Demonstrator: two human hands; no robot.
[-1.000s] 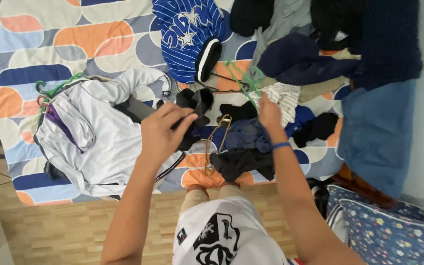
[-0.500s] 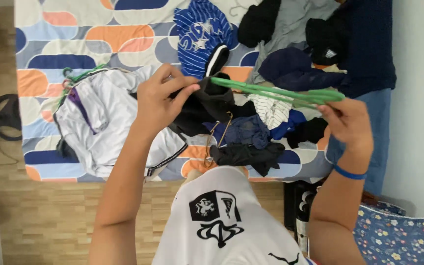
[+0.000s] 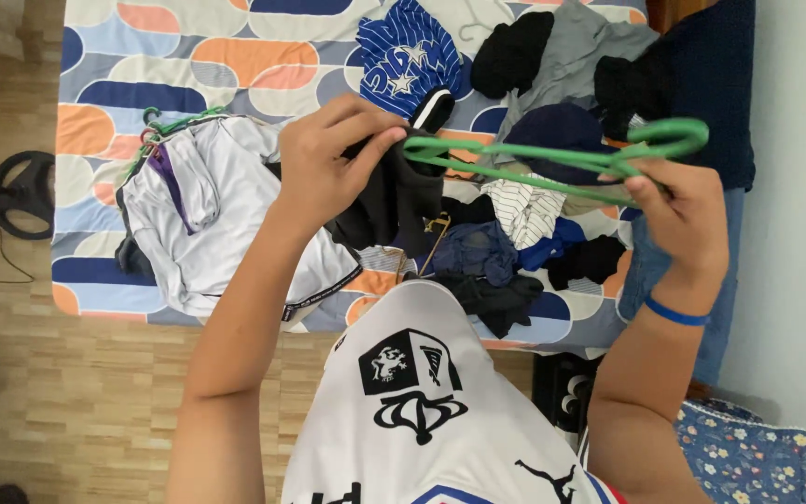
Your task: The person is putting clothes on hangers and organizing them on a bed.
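Home bedroom: patterned bedsheet (image 3: 235, 56), clothes pile (image 3: 552, 121), wood floor (image 3: 76, 392).

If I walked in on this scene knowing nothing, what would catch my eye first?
Probably the green plastic hanger held across the middle of the view: the right hand grips its hook end, while the left hand pinches a black garment at its other end. Behind them, a bedsheet patterned in orange and blue ovals carries a heap of dark clothes at upper right and a white jacket on the left.
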